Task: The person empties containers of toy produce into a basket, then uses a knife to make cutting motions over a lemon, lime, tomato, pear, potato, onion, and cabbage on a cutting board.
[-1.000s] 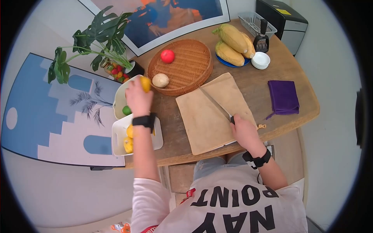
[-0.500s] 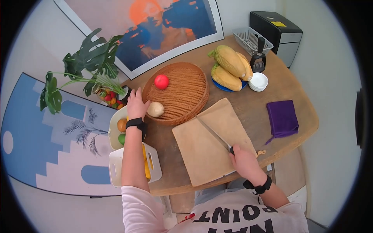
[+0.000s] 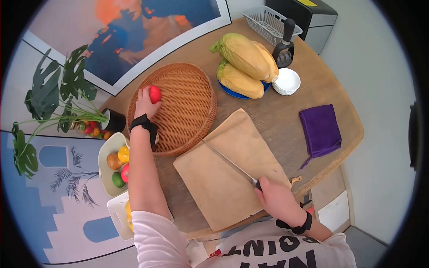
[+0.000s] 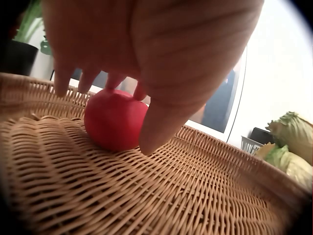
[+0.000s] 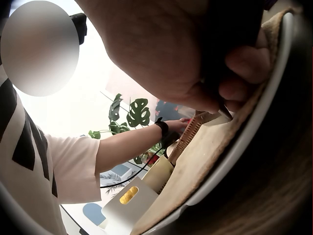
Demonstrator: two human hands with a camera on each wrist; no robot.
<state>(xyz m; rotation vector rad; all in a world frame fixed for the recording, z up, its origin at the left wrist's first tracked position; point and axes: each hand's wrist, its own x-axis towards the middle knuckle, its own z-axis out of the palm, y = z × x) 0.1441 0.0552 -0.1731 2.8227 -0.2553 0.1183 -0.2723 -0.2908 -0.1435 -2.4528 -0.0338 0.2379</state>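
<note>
My left hand (image 3: 145, 105) reaches over the wicker tray (image 3: 187, 114) to a smooth, round red fruit (image 3: 154, 94). In the left wrist view the fruit rests on the weave, with fingertips right at its top and the thumb (image 4: 159, 129) overlapping its right side. The pale round vegetable in the tray is mostly hidden by my left wrist. My right hand (image 3: 279, 201) grips the black handle of a knife (image 3: 230, 161). Its blade points away from me, low over the tan cloth-covered board (image 3: 223, 192).
Left of the tray, a cream bin (image 3: 107, 167) holds several fruits beside a white bin (image 3: 117, 210) with yellow ones. Cabbages (image 3: 246, 58) lie on a blue plate (image 3: 230, 92) at the back, near white bowls (image 3: 287, 82) and a grey basket (image 3: 263, 27). A purple cloth (image 3: 321, 129) lies right.
My left hand first held a yellow fruit over the cream bin, then left it and moved over the tray to the red fruit. My right hand still holds the knife on the board.
</note>
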